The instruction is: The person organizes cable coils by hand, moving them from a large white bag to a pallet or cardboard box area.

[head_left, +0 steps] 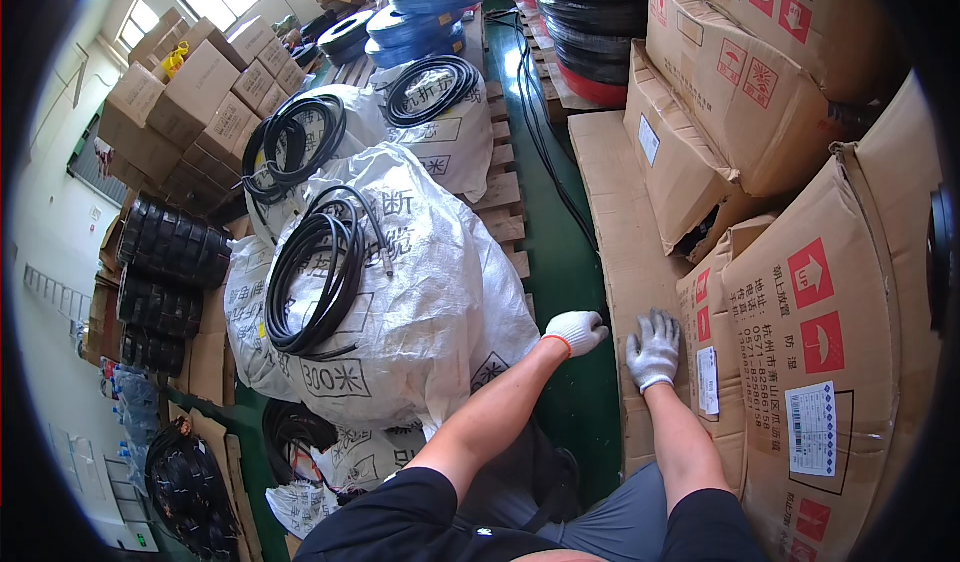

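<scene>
My left hand [577, 333], in a white knit glove with an orange cuff, hangs over the green floor strip beside the left edge of a flat cardboard sheet [625, 227]. Its fingers are curled in, and whatever they may hold is hidden. My right hand [655, 349], in a greyish-white glove, lies open on the cardboard with its fingers stretched forward. It is close to the side of a large brown carton [810, 382]. Black cables [545, 127] run along the floor beyond my left hand and meet the sheet's edge.
Left of me stand bulging white woven sacks [420, 292] with a black cable coil [318, 272] on top. Stacked cartons [740, 92] rise on the right. Farther off are wrapped hose coils [590, 22] and pallets [500, 192]; more boxes [205, 92] fill the far left.
</scene>
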### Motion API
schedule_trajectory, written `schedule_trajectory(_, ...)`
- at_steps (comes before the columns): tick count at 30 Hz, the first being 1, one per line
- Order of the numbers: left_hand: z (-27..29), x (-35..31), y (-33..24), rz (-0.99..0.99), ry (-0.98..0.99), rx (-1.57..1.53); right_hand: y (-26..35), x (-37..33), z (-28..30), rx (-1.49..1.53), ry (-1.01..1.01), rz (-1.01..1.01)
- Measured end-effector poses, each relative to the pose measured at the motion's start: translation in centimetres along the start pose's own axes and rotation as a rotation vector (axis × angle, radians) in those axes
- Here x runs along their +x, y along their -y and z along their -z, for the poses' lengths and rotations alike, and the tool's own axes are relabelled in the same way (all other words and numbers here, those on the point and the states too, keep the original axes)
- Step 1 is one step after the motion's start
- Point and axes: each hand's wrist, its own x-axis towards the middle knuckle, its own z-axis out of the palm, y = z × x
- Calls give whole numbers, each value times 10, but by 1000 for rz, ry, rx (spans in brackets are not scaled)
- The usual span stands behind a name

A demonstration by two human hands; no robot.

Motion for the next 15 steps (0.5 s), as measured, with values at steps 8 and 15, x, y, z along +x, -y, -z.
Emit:
schedule_trajectory(8,-16,25,27,144,1,-76,-8,1,-1,-52,-17,26)
schedule_trajectory(15,-54,71,87,436,-69,-190,-3,4,-1,-54,27,27)
